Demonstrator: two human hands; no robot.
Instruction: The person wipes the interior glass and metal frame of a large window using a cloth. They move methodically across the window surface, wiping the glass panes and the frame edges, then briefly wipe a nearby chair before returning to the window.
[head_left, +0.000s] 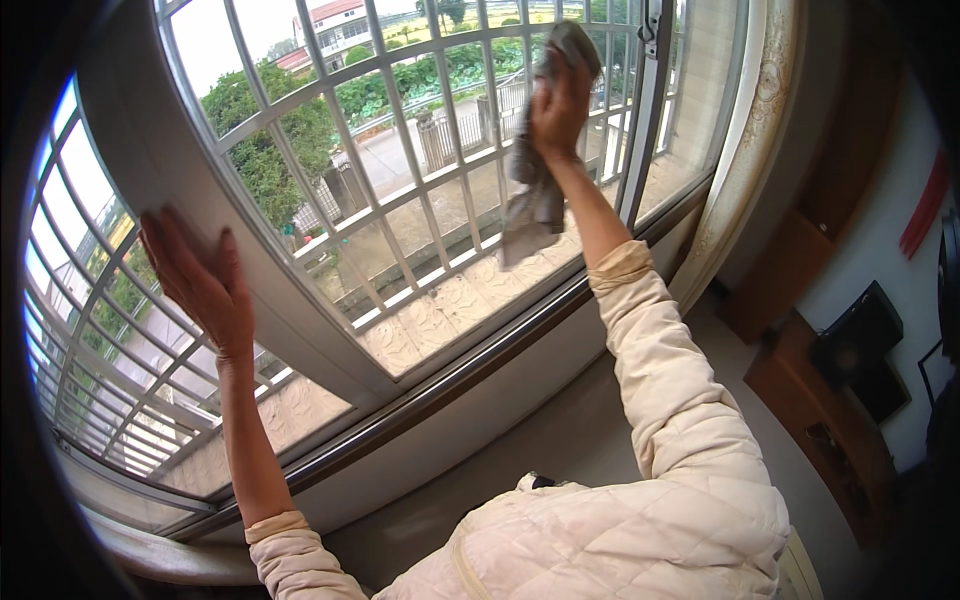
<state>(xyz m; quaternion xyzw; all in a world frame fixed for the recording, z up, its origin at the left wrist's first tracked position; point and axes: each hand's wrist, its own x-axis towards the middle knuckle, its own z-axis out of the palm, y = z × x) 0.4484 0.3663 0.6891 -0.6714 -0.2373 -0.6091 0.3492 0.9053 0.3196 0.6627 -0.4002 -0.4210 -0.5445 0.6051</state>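
My right hand (564, 105) grips a grey-brown cloth (534, 202) high on the right part of a sliding window pane (420, 247). One end of the cloth is bunched above my fingers, and the rest hangs below my wrist. My left hand (202, 281) lies flat, fingers together and thumb apart, against the wide metal upright (247, 247) of the window frame. It holds nothing. Beyond the glass stand the bars of a metal window grille (457, 124).
A metal rail (450, 379) runs along the window's bottom edge. Outside it is a ledge of patterned tiles (442, 307). An ornate pale trim (739, 150) borders the window at right. Behind on the right stand a wooden cabinet (817, 427) and a dark screen (862, 330).
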